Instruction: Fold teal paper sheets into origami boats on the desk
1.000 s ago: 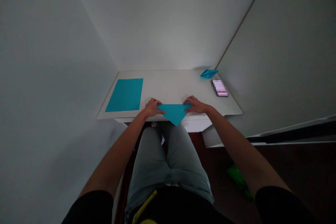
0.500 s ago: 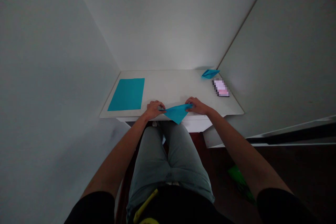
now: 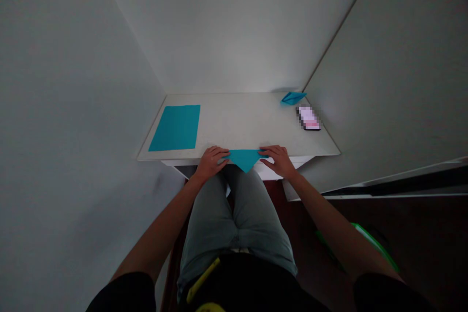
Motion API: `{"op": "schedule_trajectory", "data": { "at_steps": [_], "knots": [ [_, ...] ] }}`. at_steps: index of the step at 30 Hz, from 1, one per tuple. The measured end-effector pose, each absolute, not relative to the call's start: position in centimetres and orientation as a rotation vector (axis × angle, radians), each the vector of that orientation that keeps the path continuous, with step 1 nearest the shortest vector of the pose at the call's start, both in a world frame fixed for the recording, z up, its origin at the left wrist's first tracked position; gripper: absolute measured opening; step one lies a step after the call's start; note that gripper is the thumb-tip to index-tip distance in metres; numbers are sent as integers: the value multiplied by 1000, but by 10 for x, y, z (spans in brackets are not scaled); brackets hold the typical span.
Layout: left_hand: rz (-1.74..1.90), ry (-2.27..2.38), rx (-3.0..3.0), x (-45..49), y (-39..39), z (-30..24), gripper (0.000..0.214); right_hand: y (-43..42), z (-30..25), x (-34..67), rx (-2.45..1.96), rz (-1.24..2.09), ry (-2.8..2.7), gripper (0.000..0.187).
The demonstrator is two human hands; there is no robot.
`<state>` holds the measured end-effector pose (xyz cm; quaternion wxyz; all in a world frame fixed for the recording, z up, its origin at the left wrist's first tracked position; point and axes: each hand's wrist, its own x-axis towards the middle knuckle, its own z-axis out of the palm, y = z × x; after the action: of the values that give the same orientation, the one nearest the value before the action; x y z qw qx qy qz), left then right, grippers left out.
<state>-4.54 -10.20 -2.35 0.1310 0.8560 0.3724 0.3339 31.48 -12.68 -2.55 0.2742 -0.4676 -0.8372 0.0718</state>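
Observation:
A folded piece of blue paper point(image 3: 245, 159) lies at the front edge of the white desk point(image 3: 234, 122), its pointed flap hanging down past the edge toward my lap. Its left end is gripped by my left hand point(image 3: 212, 161), fingers on top and thumb below. My right hand point(image 3: 278, 160) has the right end between fingers and thumb in the same manner. The upper edge of the paper runs nearly straight from one hand to the other.
A flat blue sheet point(image 3: 175, 127) rests on the desk's left side. At the back right stands a folded blue paper boat point(image 3: 293, 98), with a phone point(image 3: 308, 118) in front of it. Walls enclose the desk at left, back and right. A green object point(image 3: 376, 245) is on the dark floor.
Both hands have come down slightly, and the paper's upper edge, slanted before, now lies level along the desk edge. The fingers have flattened out over its ends.

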Motion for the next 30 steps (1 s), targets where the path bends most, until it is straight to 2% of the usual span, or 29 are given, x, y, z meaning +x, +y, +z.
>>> {"op": "schedule_trajectory", "data": {
  "at_steps": [2,5,7,11,14,19,30],
  "knots": [
    [997,1152,2393,-42,-101,-23,13,-122,-23,311,-1276,251,-2180,19],
    [1052,1221,2128,-35,-89,-20,11,-107,-14,306,-1287,412,-2035,23],
    [1106,1222,1873,-29,-76,-18,19,-91,-9,304,-1315,548,-1894,29],
    [1180,1204,1500,-16,-49,-14,50,-56,-7,298,-1318,742,-1659,41],
    [1237,1244,1431,-11,-42,-13,59,-42,-14,294,-1275,833,-1624,46],
    [1221,1295,1508,-11,-47,-16,42,-44,-25,294,-1257,855,-1631,49],
    [1169,1454,1602,-10,-42,-15,36,-53,-19,294,-1269,715,-1637,47]
  ]
}}
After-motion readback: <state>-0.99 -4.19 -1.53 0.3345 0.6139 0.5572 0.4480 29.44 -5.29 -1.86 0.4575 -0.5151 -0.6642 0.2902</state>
